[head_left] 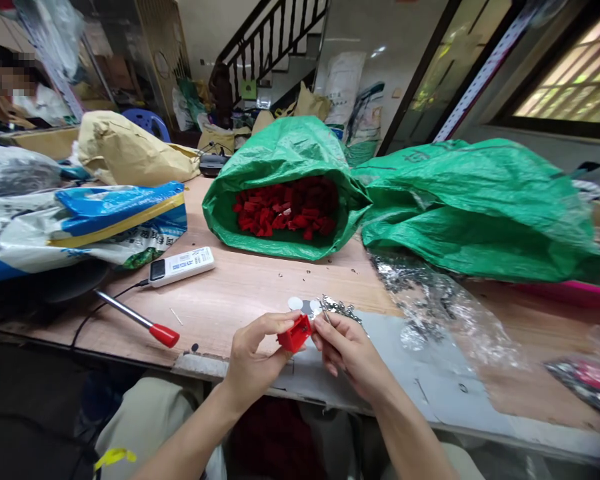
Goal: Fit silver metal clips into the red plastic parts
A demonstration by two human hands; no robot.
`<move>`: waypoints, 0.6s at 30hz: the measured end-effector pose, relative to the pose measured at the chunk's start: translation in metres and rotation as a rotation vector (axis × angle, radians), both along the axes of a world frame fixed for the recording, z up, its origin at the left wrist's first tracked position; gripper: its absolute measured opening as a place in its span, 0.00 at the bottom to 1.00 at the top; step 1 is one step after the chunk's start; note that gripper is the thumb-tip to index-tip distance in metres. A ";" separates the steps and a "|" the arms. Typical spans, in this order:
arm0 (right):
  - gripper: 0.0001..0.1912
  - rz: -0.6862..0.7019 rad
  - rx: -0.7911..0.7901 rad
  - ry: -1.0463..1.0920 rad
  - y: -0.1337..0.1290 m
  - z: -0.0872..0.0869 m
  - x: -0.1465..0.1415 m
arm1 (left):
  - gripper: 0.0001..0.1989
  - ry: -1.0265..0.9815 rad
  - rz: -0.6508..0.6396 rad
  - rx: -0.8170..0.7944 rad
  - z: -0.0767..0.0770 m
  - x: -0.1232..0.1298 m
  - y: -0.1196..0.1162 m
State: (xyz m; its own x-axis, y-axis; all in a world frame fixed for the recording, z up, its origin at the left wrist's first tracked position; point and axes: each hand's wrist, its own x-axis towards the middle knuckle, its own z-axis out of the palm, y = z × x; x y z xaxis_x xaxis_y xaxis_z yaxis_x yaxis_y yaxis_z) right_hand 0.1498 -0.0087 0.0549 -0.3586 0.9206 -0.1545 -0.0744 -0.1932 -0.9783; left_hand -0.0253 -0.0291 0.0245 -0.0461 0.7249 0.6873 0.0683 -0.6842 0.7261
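Note:
Between the thumb and fingers of my left hand (254, 357) is a small red plastic housing (294, 335), its hollow side turned toward my right hand. My right hand (347, 347) is pinched just beside the housing, at its open side. A thin metal piece (324, 309) shows at those fingertips, too small to name. Just behind my hands, a pile of small metal parts (341, 308) lies on a grey sheet (380, 380) at the table's front. Two white discs sit by the pile.
A green woven sack (220, 213) holds many red plastic pieces (280, 210). Another green sack (480, 207) lies to the right, with a clear plastic bag (445, 320) before it. Left are a white corded device (183, 265) and a red-handled lever (164, 335). A person sits far left.

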 end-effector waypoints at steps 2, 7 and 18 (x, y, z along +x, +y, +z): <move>0.24 -0.025 0.016 -0.018 -0.001 -0.001 -0.001 | 0.19 0.023 -0.004 0.004 -0.001 -0.003 -0.002; 0.25 -0.039 0.087 -0.156 -0.005 -0.001 -0.002 | 0.22 0.106 0.000 0.070 -0.005 -0.011 -0.003; 0.26 0.068 0.040 -0.191 -0.016 -0.005 0.003 | 0.21 0.248 -0.016 0.163 0.002 -0.015 -0.006</move>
State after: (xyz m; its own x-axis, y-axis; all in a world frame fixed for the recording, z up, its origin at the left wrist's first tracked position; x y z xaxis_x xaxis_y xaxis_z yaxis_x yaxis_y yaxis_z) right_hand 0.1526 -0.0248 0.0498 -0.3882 0.9019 -0.1897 0.1247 -0.1525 -0.9804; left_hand -0.0405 -0.0347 0.0261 0.1485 0.6032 0.7837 0.2188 -0.7929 0.5688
